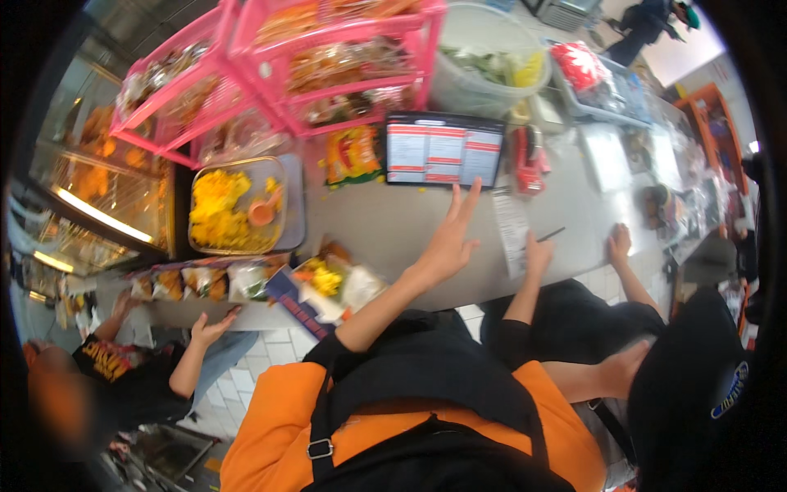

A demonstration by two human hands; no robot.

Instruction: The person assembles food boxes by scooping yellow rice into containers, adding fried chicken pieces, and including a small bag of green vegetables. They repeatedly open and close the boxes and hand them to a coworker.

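Note:
My left hand (447, 250) reaches over the counter, open, with two fingers stretched out just below a tablet (445, 149). The tablet lies dark-framed, its screen lit with white and red panels. My right hand (538, 256) is closed on a thin dark pen (552, 234), beside a long white paper slip (510, 225). Left of the tablet is a yellow-orange snack packet (352, 156). Near my left forearm, an open box (305, 305) with yellow food and white wrapping sits at the counter's near edge. Contact between my left fingertips and the screen cannot be made out.
Pink racks (270, 90) of packaged food and a clear tub (489, 78) with green leaves line the back. A tray (280, 234) holds yellow food. Co-workers stand on both sides; one hand (620, 243) rests on the counter right, another (215, 328) is by wrapped food on the left.

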